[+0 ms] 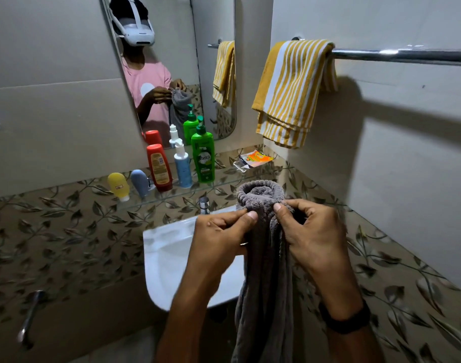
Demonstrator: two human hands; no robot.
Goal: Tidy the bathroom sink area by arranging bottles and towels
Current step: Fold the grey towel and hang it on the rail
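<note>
A grey fluffy towel (260, 258) hangs in front of the white sink (169, 258), its top edge bunched into a loop. My left hand (221, 231) pinches the towel's top from the left and my right hand (310, 229) pinches it from the right. On the glass shelf (224, 180) stand a green pump bottle (203, 155), a pale blue spray bottle (182, 166), a red bottle (159, 167), a grey-blue tube (140, 183) and a yellow tube (119, 186). A yellow-and-white striped towel (292, 93) hangs folded over the chrome rail (402, 55).
An orange sachet (254, 158) lies at the shelf's right end. A chrome tap (204, 205) rises behind the sink. The mirror (172, 61) above the shelf reflects a person. A metal handle (29, 318) sticks out of the wall at lower left.
</note>
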